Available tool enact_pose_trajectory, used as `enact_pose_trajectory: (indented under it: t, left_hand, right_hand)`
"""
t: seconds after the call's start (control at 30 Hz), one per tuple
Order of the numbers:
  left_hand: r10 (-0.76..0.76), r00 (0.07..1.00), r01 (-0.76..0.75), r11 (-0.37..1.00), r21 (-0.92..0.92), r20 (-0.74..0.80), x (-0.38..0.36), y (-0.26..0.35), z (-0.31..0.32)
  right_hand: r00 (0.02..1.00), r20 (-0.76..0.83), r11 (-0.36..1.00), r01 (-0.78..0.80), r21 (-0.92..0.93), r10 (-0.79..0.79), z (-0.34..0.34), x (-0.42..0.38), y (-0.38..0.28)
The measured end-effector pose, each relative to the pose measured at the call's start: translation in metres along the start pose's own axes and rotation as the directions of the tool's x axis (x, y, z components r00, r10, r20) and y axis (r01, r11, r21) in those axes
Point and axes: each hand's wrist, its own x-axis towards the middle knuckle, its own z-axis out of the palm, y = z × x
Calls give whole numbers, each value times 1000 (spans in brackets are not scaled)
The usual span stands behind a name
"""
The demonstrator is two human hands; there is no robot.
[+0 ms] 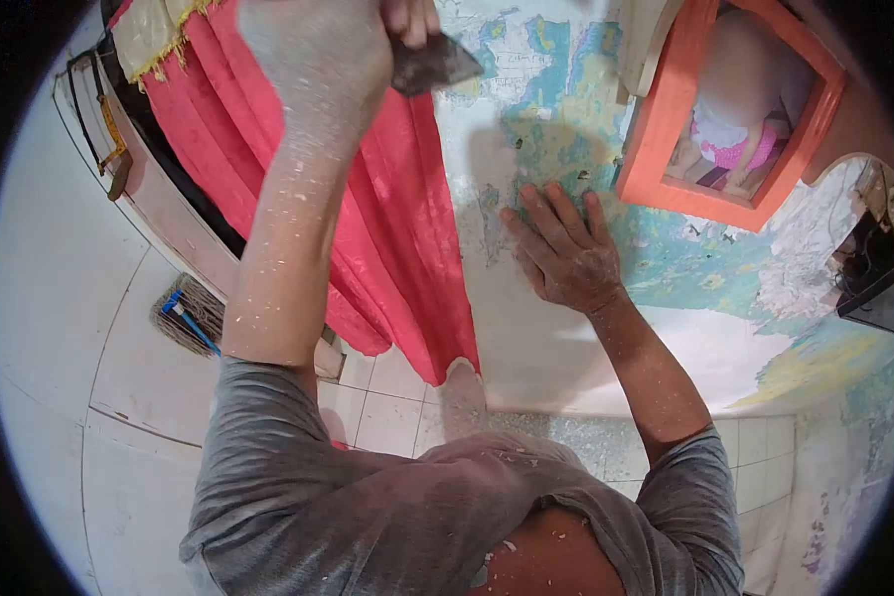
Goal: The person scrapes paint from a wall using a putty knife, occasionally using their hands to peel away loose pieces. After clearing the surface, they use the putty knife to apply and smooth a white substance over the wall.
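Note:
High at the top of the view, my left hand (pixel 323 55), whitened with dust, is closed around a dark, flat scraper (pixel 433 68). Its handle is hidden in my grip, and the blade points right toward the wall. My right hand (pixel 571 253) lies flat on the wall (pixel 556 348), fingers spread, holding nothing. Around it the paint is patchy, with blue, green and yellow layers showing through white. Pale flakes cover both forearms.
A red curtain (pixel 407 228) hangs behind my left arm. An orange-framed picture (pixel 656 109) is at upper right, near dark equipment (pixel 874 268). A mop head (pixel 194 313) sits at left. Pale debris covers the tiled floor (pixel 392 422).

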Motion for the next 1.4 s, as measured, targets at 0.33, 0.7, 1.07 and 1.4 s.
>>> enact_pose_trajectory:
  t: [0.33,0.7,1.07,1.4]
  left_hand:
    - [6,1000,-6,998,-66,-7,0,6,4]
    - [193,981,-196,972,-127,-31,16,-1,2]
    - [-83,995,78,994,-79,-63,6,-7,16]
    - [-118,992,115,991,-69,-38,12,-16,15]
  right_hand:
    - [1000,4,1000,8,-1,-8,1,1,0]
    - [1000,20,1000,6,12,-6,-2,1,0]
    - [1000,10,1000,9,25,-9,-3,0,-2]
    - [1000,12,1000,2,17,-2,-1,-1,0]
